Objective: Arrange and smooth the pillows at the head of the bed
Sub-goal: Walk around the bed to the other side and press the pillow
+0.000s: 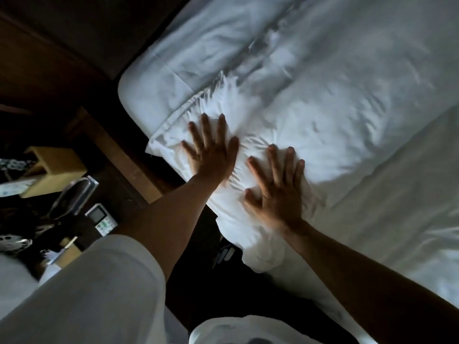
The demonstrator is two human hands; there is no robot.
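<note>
White pillow (pixel 310 135): at head of bed (pixel 397 219), near mattress edge, case creased under palms. Judged soft, light, yielding; best handled by flat pressure or at corners. Left hand (pixel 211 150) and right hand (pixel 275 187): fingers straight and spread, pressing flat, just apart, arms extended. Remote control (pixel 101 219) lying beside bed.

Your left arm (pixel 159 219) runs up from the lower left of the frame, and a loose white sleeve (pixel 82 289) with soft folds covers its upper part, ending in a rounded hem near the elbow. Beyond that hem your forearm is bare down to your left hand (pixel 211 152). Your right forearm (pixel 360 274), entering from the lower right, is bare all the way to your right hand (pixel 275 189). More white cloth of your garment (pixel 248 331) shows at the bottom centre.
</note>
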